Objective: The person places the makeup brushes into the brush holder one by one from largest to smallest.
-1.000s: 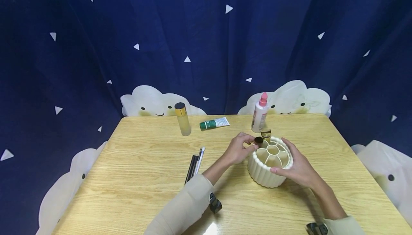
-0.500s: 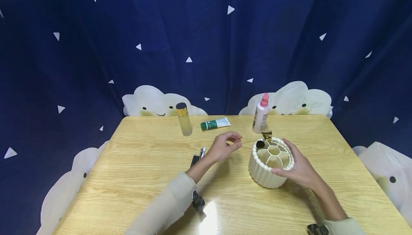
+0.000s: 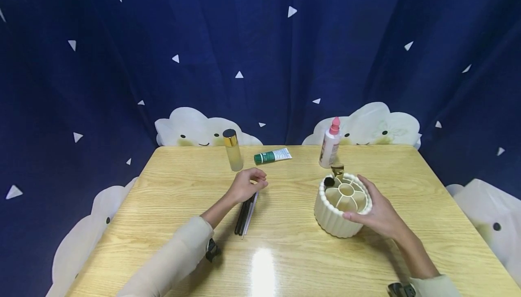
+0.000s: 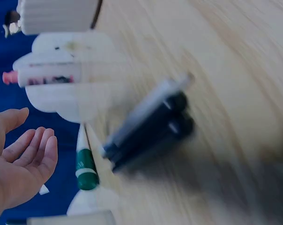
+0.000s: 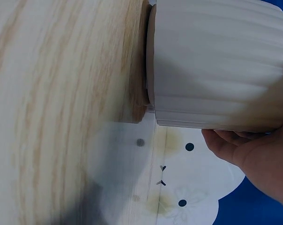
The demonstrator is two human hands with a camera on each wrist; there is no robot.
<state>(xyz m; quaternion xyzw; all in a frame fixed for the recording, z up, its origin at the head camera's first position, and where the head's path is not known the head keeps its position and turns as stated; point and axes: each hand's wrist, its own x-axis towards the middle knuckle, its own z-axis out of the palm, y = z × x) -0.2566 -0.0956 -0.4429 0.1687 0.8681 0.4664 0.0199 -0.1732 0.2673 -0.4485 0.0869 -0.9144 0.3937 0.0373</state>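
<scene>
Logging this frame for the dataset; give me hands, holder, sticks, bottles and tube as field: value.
left hand: holds nothing, near the far ends of the slim sticks
right hand: grips the cream holder at its side
holder contents: dark-tipped item, gold-coloured item; other compartments visible
sticks: black and pale, side by side on the table
bottles: gold-banded bottle, pink-topped bottle, both upright
tube: green-and-white tube, lying flat
</scene>
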